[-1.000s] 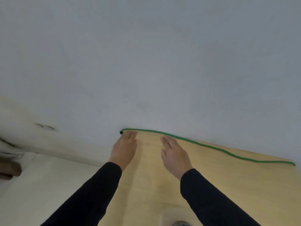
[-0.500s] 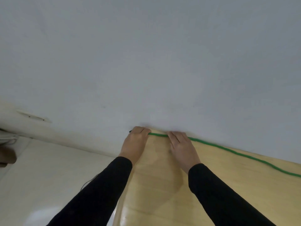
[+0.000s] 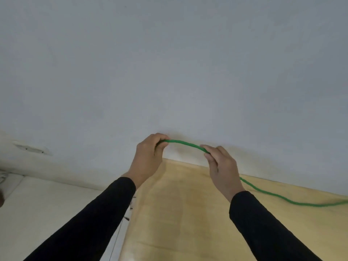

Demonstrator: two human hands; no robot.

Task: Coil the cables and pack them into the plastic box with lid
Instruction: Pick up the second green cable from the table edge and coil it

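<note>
A green cable (image 3: 185, 143) arches between my two hands, lifted off the light wooden table (image 3: 180, 213). My left hand (image 3: 148, 157) pinches the cable's end near the table's far left corner. My right hand (image 3: 222, 167) grips the cable a short way along. Past my right hand the cable drops to the table and trails off to the right edge of the view. No plastic box or lid is in view.
A grey wall (image 3: 169, 72) rises right behind the table's far edge. Left of the table lies a pale floor (image 3: 47, 204), with a thin dark wire (image 3: 116, 236) hanging by the table's left edge.
Both hands closed on the green cable at the table's far edge and raised it off the surface. The cable's slack on the right has pulled away from the wall.
</note>
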